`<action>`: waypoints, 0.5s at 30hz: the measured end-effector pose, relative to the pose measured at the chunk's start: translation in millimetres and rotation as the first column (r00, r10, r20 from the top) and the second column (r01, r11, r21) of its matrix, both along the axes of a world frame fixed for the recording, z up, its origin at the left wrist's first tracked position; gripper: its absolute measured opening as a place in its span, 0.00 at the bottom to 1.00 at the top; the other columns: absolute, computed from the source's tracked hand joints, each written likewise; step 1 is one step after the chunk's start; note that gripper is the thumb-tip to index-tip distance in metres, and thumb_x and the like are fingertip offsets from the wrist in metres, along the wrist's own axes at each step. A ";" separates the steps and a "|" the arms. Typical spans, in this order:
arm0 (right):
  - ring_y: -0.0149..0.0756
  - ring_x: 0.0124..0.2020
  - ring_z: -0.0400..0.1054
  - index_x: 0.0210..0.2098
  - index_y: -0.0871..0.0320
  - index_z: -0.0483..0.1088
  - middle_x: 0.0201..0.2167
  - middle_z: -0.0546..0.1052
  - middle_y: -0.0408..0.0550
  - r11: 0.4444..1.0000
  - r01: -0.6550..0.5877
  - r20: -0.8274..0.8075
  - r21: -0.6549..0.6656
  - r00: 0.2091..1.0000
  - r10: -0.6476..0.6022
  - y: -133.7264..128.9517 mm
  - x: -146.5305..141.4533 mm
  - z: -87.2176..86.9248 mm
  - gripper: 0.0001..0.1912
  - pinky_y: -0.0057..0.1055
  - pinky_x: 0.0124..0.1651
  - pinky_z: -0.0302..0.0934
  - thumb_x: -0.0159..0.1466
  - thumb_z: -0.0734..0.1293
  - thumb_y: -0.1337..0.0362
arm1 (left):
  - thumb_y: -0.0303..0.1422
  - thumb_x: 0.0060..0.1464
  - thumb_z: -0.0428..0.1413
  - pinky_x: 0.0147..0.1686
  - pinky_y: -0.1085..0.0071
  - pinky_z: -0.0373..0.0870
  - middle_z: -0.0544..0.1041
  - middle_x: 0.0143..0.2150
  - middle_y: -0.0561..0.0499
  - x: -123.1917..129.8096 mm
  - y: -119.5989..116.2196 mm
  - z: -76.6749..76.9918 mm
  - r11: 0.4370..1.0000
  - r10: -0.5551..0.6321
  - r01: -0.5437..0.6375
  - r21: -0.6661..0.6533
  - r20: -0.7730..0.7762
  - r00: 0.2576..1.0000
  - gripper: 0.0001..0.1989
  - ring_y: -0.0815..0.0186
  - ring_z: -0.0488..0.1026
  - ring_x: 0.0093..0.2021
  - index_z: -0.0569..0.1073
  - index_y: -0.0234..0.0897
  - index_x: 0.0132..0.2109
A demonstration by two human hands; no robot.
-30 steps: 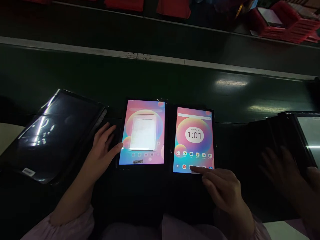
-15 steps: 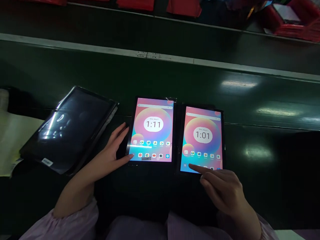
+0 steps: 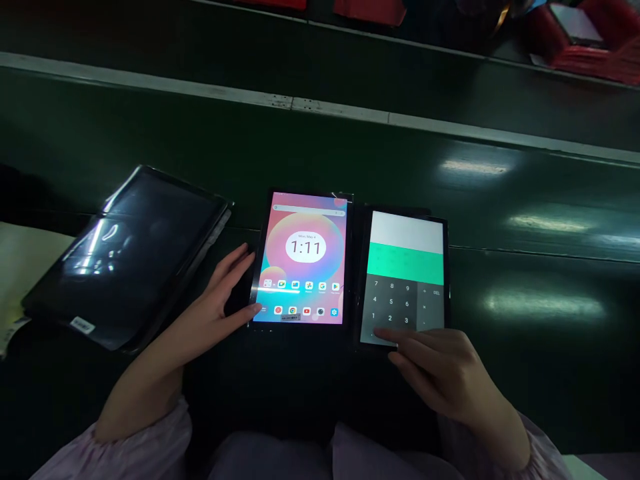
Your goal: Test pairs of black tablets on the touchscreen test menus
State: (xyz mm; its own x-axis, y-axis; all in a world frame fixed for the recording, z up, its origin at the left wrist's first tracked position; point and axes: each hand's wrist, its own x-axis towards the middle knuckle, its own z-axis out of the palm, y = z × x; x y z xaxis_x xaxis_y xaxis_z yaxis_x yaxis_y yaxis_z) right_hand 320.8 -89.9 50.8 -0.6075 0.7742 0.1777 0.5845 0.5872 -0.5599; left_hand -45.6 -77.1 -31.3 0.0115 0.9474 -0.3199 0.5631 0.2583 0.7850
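Observation:
Two lit tablets lie flat side by side on the dark green table. The left tablet [image 3: 306, 267] shows a home screen with a 1:11 clock. My left hand [image 3: 220, 300] rests open at its left edge, thumb touching the lower left corner and fingers spread beside it. On the right tablet [image 3: 405, 267] a calculator is displayed, with a green band above the number keys. The index finger of my right hand [image 3: 445, 367] stretches to the lower left of this screen, at the bottom row of keys. Its other fingers are curled, holding nothing.
Dark tablets in clear film [image 3: 135, 253] lie stacked at the left, a small white label on the top one. Pale sheets [image 3: 35, 267] are beyond them. A metal strip [image 3: 340, 112] crosses the table. Red trays [image 3: 595, 60] stand at the far right.
The right tablet has switched from a home screen with a 1:01 clock to the calculator. My right hand has shifted slightly left; my left hand stays by the left tablet.

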 end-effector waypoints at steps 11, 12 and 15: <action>0.23 0.13 0.63 0.33 0.57 0.80 0.18 0.77 0.40 0.899 0.372 0.054 0.231 0.917 -0.394 27.3 17.4 7.2 0.27 0.25 0.17 0.53 0.83 0.58 0.57 | 0.55 0.49 0.66 0.60 0.49 0.79 0.59 0.81 0.51 9.9 6.3 16.3 0.977 0.186 -0.183 -0.111 0.024 0.982 0.40 0.38 0.57 0.78 0.75 0.52 0.68; 0.22 0.12 0.58 0.31 0.57 0.80 0.15 0.73 0.40 0.858 0.443 0.069 0.262 0.878 -0.474 30.0 20.8 3.8 0.29 0.25 0.16 0.49 0.83 0.58 0.55 | 0.53 0.49 0.67 0.62 0.48 0.77 0.65 0.78 0.50 13.5 7.5 18.5 0.960 0.256 -0.251 -0.125 0.028 0.966 0.37 0.38 0.60 0.77 0.77 0.52 0.66; 0.23 0.11 0.51 0.26 0.58 0.78 0.11 0.64 0.37 0.801 0.526 0.078 0.286 0.820 -0.567 35.9 29.0 -7.4 0.33 0.26 0.16 0.44 0.82 0.58 0.53 | 0.49 0.51 0.66 0.65 0.45 0.75 0.78 0.67 0.48 25.2 9.0 20.1 0.881 0.452 -0.449 -0.150 -0.016 0.892 0.30 0.40 0.71 0.70 0.81 0.52 0.61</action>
